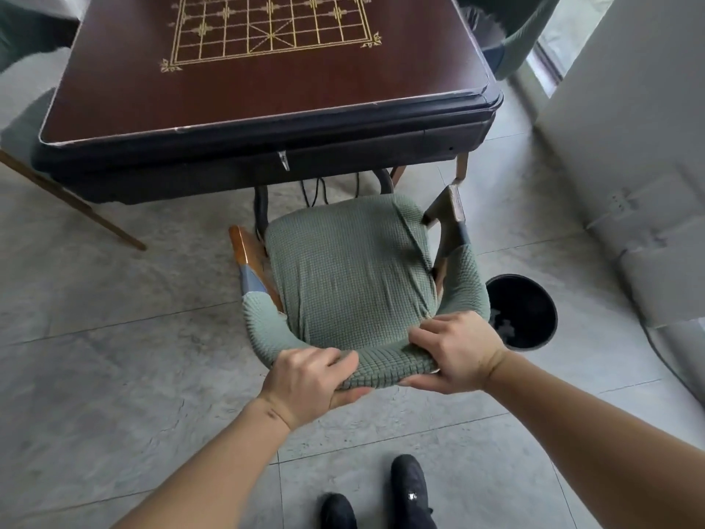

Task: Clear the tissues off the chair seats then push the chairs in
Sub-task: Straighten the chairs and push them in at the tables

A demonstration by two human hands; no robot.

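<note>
Now both hands grip the curved green-covered backrest of the chair (351, 276). Left hand (309, 379) wraps it, fingers over the top, thumb beneath. Right hand (454, 353) likewise, fingers curled over the rim. Seat bare, front edge just under the surface (114, 105). Black bin (522, 311) beside the chair on the floor holds white crumpled tissues (502, 325).

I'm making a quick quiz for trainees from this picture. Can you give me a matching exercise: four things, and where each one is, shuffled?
Things:
1. left hand
2. bin
3. shoes
4. table

Places:
A. on the floor right of the chair
B. beyond the chair seat
C. gripping the chair's backrest
D. at the bottom edge, on the tiles

Pairs: 1-C, 2-A, 3-D, 4-B
</note>
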